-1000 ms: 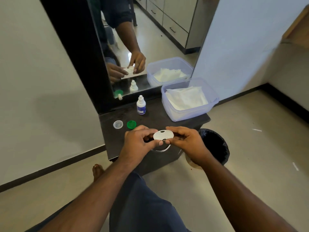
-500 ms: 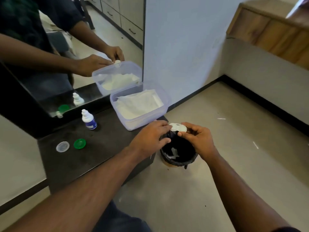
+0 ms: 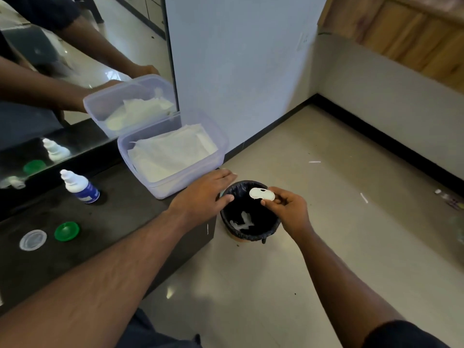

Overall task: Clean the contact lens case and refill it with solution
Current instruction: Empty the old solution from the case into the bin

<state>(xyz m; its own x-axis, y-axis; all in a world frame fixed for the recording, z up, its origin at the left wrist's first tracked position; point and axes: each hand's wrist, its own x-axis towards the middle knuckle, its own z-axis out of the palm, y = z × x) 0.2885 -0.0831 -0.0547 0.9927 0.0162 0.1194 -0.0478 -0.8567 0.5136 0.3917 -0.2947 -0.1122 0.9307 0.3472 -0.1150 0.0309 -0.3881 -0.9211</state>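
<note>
Fingers of the right hand (image 3: 288,209) curl round one end of the white contact lens case (image 3: 261,193), pinching it between thumb and fingertips so the case hangs over the mouth of the black-lined bin (image 3: 251,212), near the rim at about one o'clock. The left hand (image 3: 200,194) is spread flat and relaxed, holding nothing, its fingers stretched out over the table (image 3: 113,222) corner and its thumb reaching the bin's rim at about ten o'clock. The case is a flat, elongated white piece with rounded ends; a small dark spot shows near its middle, and its wells cannot be made out. White scraps lie at the bottom of the bin.

On the dark table, the solution bottle (image 3: 79,185) stands upright at about ten o'clock from the left hand, white with a blue label whose writing is too small to read. Further toward nine o'clock lie a green cap (image 3: 66,231) and, just beside it, a clear cap (image 3: 33,239), both flat on the table. A translucent box (image 3: 175,156) of white tissues sits at the table's far edge, against the mirror (image 3: 75,71).
</note>
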